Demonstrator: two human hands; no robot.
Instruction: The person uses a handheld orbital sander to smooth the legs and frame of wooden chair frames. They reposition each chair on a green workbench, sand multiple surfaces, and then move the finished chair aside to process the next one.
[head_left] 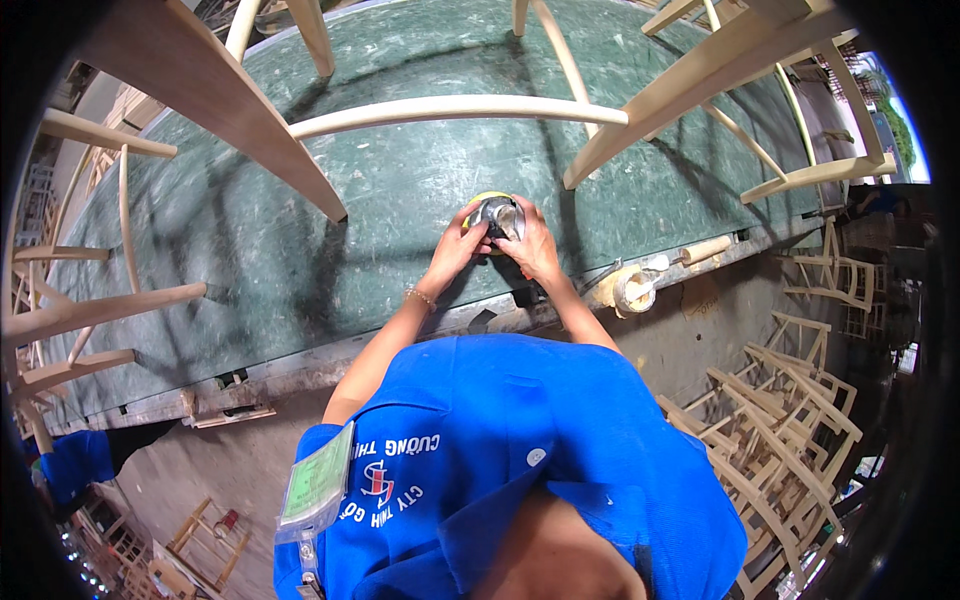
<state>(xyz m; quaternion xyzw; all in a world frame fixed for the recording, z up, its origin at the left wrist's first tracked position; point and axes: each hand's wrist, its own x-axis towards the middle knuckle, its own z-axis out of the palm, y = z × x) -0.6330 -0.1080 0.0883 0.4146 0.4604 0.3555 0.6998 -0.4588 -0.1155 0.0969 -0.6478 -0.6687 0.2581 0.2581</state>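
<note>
Together, we closed our left hand [455,250] and right hand [528,247] around a small silvery sander [497,216] with a yellow pad, both grips clamped on it from 9 and 3 o'clock, seemingly to steady it. It sat on the green surface [250,240], near the front edge, under an upturned wooden chair frame [450,108].
</note>
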